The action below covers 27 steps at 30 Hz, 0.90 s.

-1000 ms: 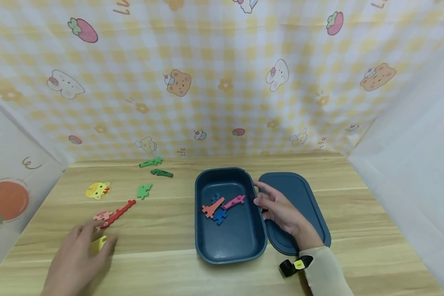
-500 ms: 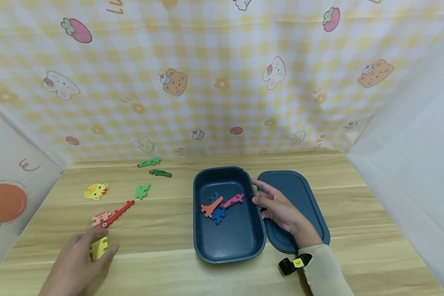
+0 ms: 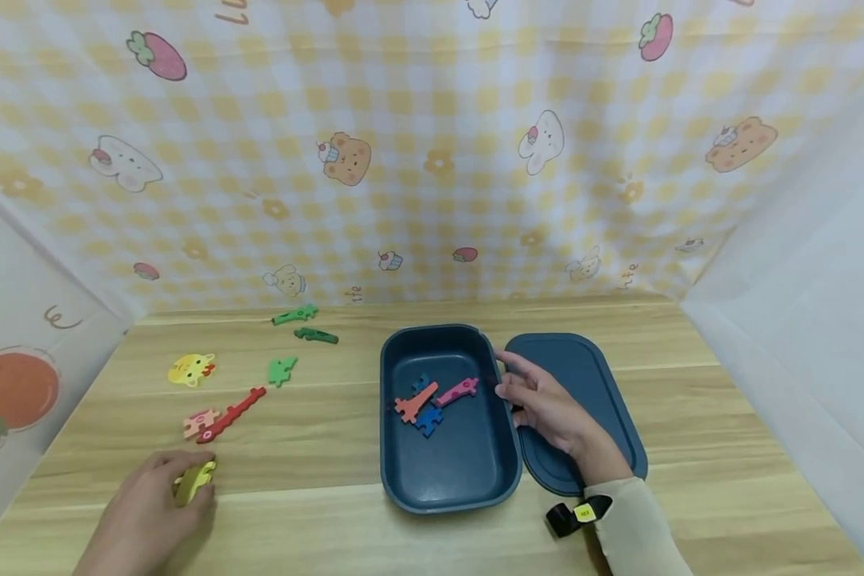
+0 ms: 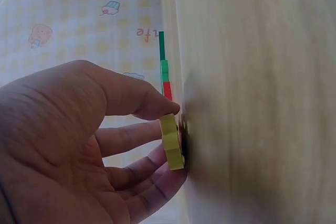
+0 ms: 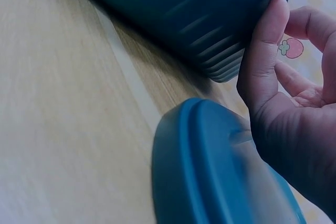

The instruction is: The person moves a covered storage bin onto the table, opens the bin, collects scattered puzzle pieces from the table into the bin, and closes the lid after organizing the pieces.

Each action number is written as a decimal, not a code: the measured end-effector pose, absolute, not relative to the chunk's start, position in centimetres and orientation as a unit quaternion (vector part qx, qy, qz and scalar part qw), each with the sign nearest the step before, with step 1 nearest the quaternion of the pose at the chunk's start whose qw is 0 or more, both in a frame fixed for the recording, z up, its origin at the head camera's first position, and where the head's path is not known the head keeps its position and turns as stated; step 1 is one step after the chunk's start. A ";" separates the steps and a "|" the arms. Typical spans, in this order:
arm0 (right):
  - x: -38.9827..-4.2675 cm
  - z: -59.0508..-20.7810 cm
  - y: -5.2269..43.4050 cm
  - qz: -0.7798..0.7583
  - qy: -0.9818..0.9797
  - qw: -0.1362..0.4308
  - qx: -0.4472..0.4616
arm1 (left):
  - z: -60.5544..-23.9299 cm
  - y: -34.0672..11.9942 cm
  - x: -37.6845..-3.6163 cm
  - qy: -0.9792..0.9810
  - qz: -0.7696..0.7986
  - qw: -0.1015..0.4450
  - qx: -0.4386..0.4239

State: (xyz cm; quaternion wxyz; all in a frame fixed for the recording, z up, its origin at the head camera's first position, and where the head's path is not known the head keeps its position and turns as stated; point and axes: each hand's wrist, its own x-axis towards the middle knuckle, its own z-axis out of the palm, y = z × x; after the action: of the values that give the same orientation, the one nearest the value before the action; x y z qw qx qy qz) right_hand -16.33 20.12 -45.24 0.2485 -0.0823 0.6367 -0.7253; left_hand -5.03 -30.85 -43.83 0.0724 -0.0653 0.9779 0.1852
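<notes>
My left hand (image 3: 144,508) pinches a yellow jigsaw piece (image 3: 196,482) by its edges, low over the table at the front left. In the left wrist view the piece (image 4: 172,142) stands edge-on between thumb and fingers, close to the wood. My right hand (image 3: 550,412) rests at the right side of a dark blue box (image 3: 450,480). Its thumb (image 5: 273,22) lies against the outer wall near the rim, the other fingers loosely bent. Inside the box lie an orange piece (image 3: 414,404), a pink piece (image 3: 457,391) and blue pieces (image 3: 429,421).
Beyond the left hand lie a red piece (image 3: 232,416), a pale pink piece (image 3: 199,423), a yellow animal-head piece (image 3: 190,370) and several green pieces (image 3: 282,371). The box's lid (image 3: 562,360) lies flat under the right forearm. A patterned curtain (image 3: 439,208) backs the table.
My left thumb and fingers have closed on the yellow piece, which lay flat between them and now sits tilted. My right hand and the box stay in place.
</notes>
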 end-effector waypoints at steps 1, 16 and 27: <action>-16.3 -45.2 20.1 -0.726 0.636 0.247 -0.083 | -43.7 -30.8 -5.0 0.978 0.185 0.070 -0.066; -16.2 -45.1 20.1 -0.720 0.644 0.246 -0.082 | -43.5 -30.4 -5.1 0.980 0.185 0.056 -0.053; -16.1 -45.0 20.0 -0.722 0.642 0.245 -0.076 | -43.2 -30.2 -5.1 0.978 0.193 0.055 -0.059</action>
State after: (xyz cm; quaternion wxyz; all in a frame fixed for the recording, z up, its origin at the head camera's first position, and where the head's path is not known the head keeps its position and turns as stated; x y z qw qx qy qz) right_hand -16.13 20.03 -45.03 0.2454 -0.0763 0.6423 -0.7221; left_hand -5.10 -30.19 -43.16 0.0547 -0.0592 0.9780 0.1926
